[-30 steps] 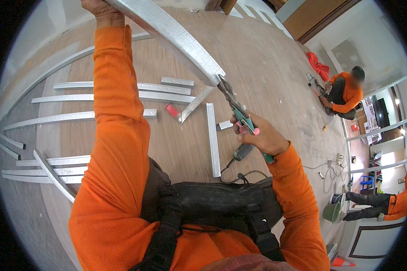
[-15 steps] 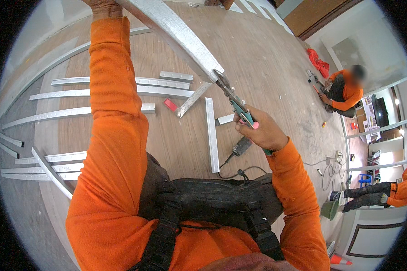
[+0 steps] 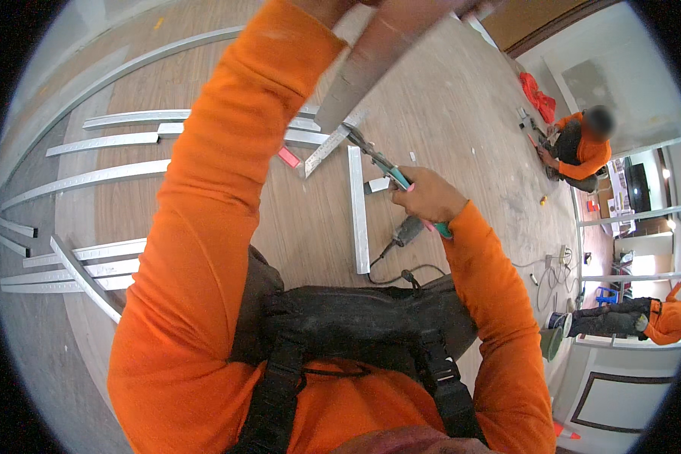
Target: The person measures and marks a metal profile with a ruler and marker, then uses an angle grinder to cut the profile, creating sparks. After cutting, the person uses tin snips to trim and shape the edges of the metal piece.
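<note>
At the top edge, my left hand [image 3: 331,9] is mostly cut off, its fingers hidden or blurred. It holds a long metal channel [image 3: 386,57], motion-smeared, its near end slanting down toward the middle. My right hand [image 3: 431,195] is closed around green-handled tin snips [image 3: 390,168], whose dark jaws point up and left beside the channel's near end. Whether the jaws touch the channel I cannot tell. Under the jaws lies a metal square [image 3: 327,153] on the floor, with a red block [image 3: 288,157] next to it.
Metal channels [image 3: 91,181] lie across the floor at left. A short channel [image 3: 358,212] and a corded power tool [image 3: 408,231] lie before my knees. One person in orange [image 3: 586,151] crouches at far right; another [image 3: 658,318] stands near a green bucket [image 3: 550,344].
My left arm has swung right, and the channel has turned with it, now slanting from upper right to lower left. The snips have come off the channel's end; my right hand has shifted slightly.
</note>
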Tool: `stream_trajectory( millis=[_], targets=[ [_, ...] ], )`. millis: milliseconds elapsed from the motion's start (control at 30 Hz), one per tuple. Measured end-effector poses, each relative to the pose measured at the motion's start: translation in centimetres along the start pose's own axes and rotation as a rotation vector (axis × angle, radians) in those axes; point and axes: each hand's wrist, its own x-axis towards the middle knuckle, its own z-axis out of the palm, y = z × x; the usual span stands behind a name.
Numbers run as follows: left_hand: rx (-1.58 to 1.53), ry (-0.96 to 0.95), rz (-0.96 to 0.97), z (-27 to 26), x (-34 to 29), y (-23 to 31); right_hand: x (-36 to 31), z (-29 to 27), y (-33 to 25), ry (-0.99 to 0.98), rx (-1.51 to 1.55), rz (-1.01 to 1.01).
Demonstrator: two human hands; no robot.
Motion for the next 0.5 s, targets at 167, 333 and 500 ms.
stream_trajectory(
  millis=[167, 333, 500],
  targets=[
    [0.009, -0.095, 0.095, 4.9, 0.7, -2.6, 0.7, 0.7, 2.8, -0.068, 0.016, 0.083],
    [0.187, 0.072, 0.274, 0.5, 3.5, -5.8, 2.3, 1.9, 5.0, 0.080, 0.089, -0.017],
    [0.193, 0.413, 0.111, -4.1, 1.6, -3.0, 2.2, 1.0, 7.1, 0.018, 0.447, 0.158]
  ],
)
